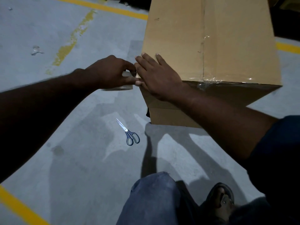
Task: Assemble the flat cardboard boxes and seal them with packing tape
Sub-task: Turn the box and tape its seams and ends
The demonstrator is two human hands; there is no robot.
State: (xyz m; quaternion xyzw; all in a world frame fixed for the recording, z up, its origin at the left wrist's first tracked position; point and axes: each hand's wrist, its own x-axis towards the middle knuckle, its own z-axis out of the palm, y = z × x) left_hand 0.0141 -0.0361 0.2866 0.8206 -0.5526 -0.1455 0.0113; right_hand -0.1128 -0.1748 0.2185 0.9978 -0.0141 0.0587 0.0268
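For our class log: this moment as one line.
left hand: grips tape roll | right hand: presses box corner | scissors: on floor

Dark blue short sleeve (282, 143) on the right arm, faded blue jeans (152, 202) frayed at the knee, dark strapped sandal (223, 201)

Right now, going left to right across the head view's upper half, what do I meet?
Paper scrap → worn yellow line → left hand gripping the tape roll → right hand flat on the box → taped seam.

The left hand (112, 70) covers most of the tape roll (121, 88). The far end of the box (178, 30) runs past the top edge; the right hand (157, 77) hides its near corner.
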